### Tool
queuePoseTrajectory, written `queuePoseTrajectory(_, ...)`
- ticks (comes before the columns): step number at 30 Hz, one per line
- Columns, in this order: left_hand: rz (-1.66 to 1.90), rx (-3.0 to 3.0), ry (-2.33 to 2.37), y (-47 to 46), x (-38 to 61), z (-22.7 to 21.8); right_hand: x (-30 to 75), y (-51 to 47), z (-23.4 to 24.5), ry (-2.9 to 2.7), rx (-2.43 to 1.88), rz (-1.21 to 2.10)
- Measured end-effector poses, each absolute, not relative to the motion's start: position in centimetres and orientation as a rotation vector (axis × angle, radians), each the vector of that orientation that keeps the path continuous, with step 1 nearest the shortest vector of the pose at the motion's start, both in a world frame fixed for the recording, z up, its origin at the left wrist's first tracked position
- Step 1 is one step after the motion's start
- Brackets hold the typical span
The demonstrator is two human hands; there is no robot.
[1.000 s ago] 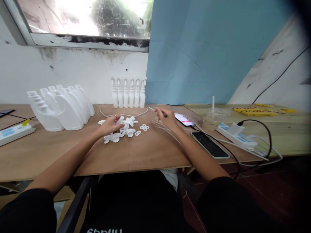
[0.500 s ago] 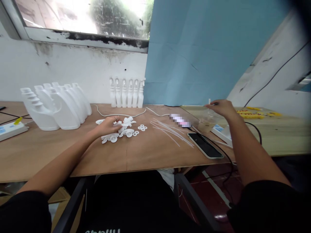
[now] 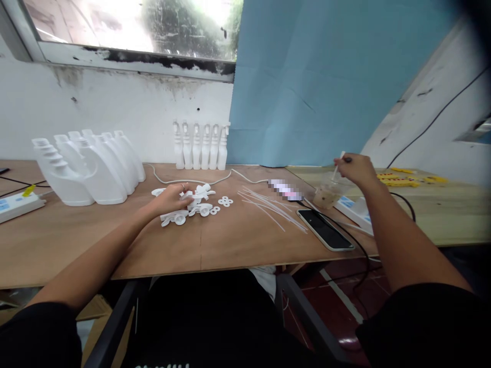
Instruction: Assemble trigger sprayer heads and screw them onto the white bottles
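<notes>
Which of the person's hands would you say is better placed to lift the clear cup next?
Probably the right hand: it appears to pinch the straw in the clear cup, while the left hand is over at the white plastic parts.

I'm getting a bright feed: daylight is flooding through the window (image 3: 134, 30), partly burning out to white. Glare is glinting off the red floor (image 3: 322, 306); pixelation is masking a bright screen (image 3: 286, 190); dark blur is swallowing my upper-right corner, and black sleeves (image 3: 425, 322) are losing detail.
</notes>
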State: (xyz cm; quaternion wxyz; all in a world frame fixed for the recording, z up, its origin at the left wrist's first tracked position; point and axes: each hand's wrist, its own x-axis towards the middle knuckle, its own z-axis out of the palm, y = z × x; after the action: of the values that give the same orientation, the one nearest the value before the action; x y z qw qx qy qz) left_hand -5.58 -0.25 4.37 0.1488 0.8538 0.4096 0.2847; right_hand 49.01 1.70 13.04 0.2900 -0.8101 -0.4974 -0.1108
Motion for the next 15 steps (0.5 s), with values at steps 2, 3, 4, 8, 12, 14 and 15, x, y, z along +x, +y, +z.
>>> queuePoseTrajectory(2,0.794,2.482,1.206,-0.21,-5.61,4.37,49.23,1.71,12.92,-1.319,-2.12,-0.324)
queuePoseTrajectory(3,0.784,2.499,1.215,-0.21,-5.61,4.39,49.32,1.64,12.8,-1.376,-2.104,-0.343)
queuePoseTrajectory(4,0.773,2.512,1.22,-0.22,-5.62,4.44,49.39,1.57,12.68,-1.457,-2.104,-0.372)
queuePoseTrajectory(8,0.73,2.518,1.226,-0.37,-5.6,4.66,49.49,1.66,12.5,-1.645,-2.223,-0.501)
queuePoseTrajectory(12,0.735,2.527,1.235,-0.39,-5.63,4.68,49.63,2.07,12.71,-1.371,-2.188,-0.34)
queuePoseTrajectory(14,0.738,2.53,1.239,-0.34,-5.65,4.64,49.68,2.06,12.61,-1.321,-2.097,-0.331)
queuePoseTrajectory(15,0.736,2.529,1.241,-0.33,-5.65,4.62,49.69,2.03,12.49,-1.358,-2.079,-0.358)
